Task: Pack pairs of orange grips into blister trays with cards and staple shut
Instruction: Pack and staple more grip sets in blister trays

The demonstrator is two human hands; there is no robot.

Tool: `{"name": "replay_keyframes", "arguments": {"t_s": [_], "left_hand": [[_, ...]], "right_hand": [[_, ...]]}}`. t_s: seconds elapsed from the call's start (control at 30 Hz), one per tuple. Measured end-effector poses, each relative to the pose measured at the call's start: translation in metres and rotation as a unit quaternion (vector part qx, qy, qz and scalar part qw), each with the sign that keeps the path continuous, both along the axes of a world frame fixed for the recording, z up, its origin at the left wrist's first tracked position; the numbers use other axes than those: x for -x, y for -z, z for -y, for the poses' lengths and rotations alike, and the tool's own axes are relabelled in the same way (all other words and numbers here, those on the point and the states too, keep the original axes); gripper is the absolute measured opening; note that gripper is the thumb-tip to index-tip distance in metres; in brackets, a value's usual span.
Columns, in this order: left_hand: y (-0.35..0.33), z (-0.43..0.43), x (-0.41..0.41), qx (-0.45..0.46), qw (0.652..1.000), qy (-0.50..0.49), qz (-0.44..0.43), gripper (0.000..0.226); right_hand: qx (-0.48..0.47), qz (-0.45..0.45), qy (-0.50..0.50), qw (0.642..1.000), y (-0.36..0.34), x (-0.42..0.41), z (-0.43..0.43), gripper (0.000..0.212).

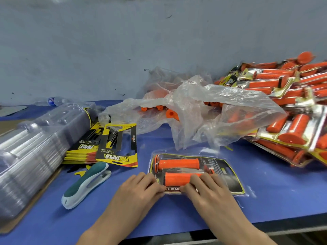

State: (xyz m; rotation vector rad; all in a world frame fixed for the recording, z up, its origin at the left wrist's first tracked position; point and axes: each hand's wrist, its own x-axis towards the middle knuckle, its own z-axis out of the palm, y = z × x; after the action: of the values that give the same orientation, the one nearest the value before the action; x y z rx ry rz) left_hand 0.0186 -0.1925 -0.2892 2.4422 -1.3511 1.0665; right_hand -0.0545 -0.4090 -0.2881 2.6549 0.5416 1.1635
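Note:
A clear blister tray [230, 179] lies on the blue table in front of me, with a black and yellow card inside. Two orange grips lie in it: the far grip [178, 163] and the near grip [177, 178]. My left hand [139, 190] presses with its fingers on the tray's near left edge. My right hand [207, 188] presses on the near edge beside it, fingers over the near grip's right end. Both hands' fingertips meet at the tray's front rim. A teal and white stapler [85, 186] lies to the left, untouched.
A stack of empty blister trays [31, 147] and a pile of cards [116, 145] sit at the left. A plastic bag [203, 114] with loose orange grips is behind the tray. Finished packs [292, 110] are heaped at the right. A water bottle [53, 101] lies by the wall.

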Motion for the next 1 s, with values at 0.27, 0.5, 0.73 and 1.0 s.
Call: {"name": "replay_keyframes", "arguments": {"t_s": [0.27,0.5,0.73,1.0], "left_hand": [[-0.002,-0.005,0.004,-0.008,1.0,0.004,-0.003,0.027],[-0.001,-0.014,0.009,0.002,0.999,0.031,0.011,0.027],[0.002,-0.018,0.009,0.0,0.999,0.037,0.029,0.03],[0.005,-0.026,0.003,0.009,0.999,0.036,0.022,0.028]], "right_hand": [[0.018,-0.046,-0.029,0.998,0.003,0.008,0.027,0.018],[0.0,-0.065,-0.067,0.996,0.001,0.014,0.045,0.014],[-0.007,0.001,-0.04,0.999,0.001,0.015,0.052,0.025],[-0.02,0.008,-0.03,0.999,0.0,0.013,0.069,0.047]]}}
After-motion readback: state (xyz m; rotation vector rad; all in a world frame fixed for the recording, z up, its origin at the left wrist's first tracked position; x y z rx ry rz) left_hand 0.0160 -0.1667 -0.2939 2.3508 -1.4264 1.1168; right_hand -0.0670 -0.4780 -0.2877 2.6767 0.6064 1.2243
